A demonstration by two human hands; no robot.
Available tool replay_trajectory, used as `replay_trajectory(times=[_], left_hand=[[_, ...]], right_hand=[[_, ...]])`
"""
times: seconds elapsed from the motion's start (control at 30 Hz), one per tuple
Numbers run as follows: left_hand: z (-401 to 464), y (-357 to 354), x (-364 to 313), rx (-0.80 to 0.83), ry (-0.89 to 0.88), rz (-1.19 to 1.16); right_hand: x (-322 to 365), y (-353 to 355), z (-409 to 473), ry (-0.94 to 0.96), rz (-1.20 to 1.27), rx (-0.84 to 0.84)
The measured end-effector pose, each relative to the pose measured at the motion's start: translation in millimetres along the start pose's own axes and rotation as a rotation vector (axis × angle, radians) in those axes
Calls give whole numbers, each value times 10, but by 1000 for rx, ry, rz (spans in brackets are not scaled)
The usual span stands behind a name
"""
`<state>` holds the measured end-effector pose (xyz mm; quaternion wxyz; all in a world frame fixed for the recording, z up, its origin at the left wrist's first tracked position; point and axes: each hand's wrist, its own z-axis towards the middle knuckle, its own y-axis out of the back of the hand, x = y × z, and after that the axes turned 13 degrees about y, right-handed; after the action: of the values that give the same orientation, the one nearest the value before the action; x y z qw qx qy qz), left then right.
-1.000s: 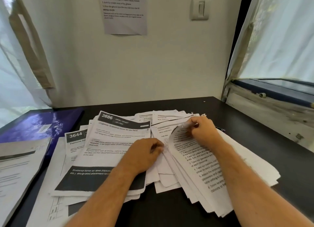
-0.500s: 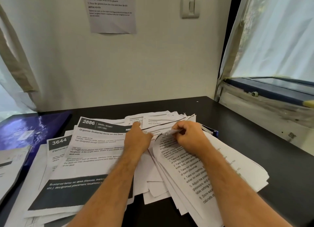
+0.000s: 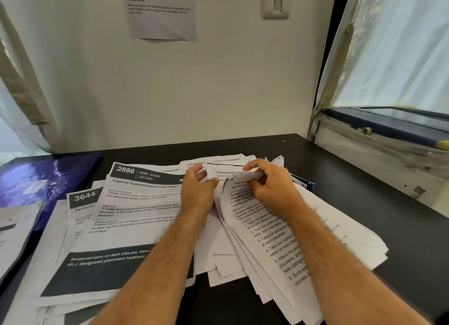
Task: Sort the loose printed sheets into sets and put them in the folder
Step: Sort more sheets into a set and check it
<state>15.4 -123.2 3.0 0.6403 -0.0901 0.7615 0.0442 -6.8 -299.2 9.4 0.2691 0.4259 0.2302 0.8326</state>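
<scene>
The loose printed sheets (image 3: pixel 279 242) lie in a wide untidy heap on the near half of the black desk (image 3: pixel 359 193), spread from the left edge of the view to the right of the middle. The heap has two parts. On the left, flat sheets lie one over another; the top one (image 3: pixel 136 217) has a dark header with the number 2886 and the title "Organize Scattered Items on the Desk", and under it, more to the left, a sheet with the number 3644 (image 3: pixel 82 200) shows. On the right, a fanned stack of sheets with a numbered list runs from the far middle toward the near right.

The right hand (image 3: pixel 272 186) holds the far corner of the top sheets of this right stack; the fingers are curled around the corner and the paper there is bent and lifted up. The left hand (image 3: pixel 196 191) is just beside it, at the border of the two parts. Its fingers are loosely bent and apart, and I cannot tell if they pinch any sheet or only touch the paper.

The folder (image 3: pixel 43 178), dark blue and shiny, lies at the far left of the desk, partly under the sheets. Some more grey printed pages (image 3: pixel 14 234) lie on its near part. A small blue object (image 3: pixel 303 182), perhaps a stapler, shows from under the sheets just right of the right hand. On the wall behind the desk hang a printed notice (image 3: pixel 161 11) and a light switch (image 3: pixel 275 2). A window with a white curtain (image 3: pixel 393 47) is at the right.
</scene>
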Motion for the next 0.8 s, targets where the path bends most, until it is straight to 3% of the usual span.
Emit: replay_trajectory(times=[0.13, 0.27, 0.6, 0.8], left_hand=[[-29, -38, 3, 36, -66, 103], [-41, -20, -29, 69, -46, 41], [-160, 3, -74, 306, -9, 39], [-110, -51, -43, 160, 40, -11]], right_hand=[[30, 9, -6, 15, -6, 8], [35, 12, -13, 64, -3, 10], [9, 16, -22, 144, -49, -31], [19, 15, -13, 179, -63, -128]])
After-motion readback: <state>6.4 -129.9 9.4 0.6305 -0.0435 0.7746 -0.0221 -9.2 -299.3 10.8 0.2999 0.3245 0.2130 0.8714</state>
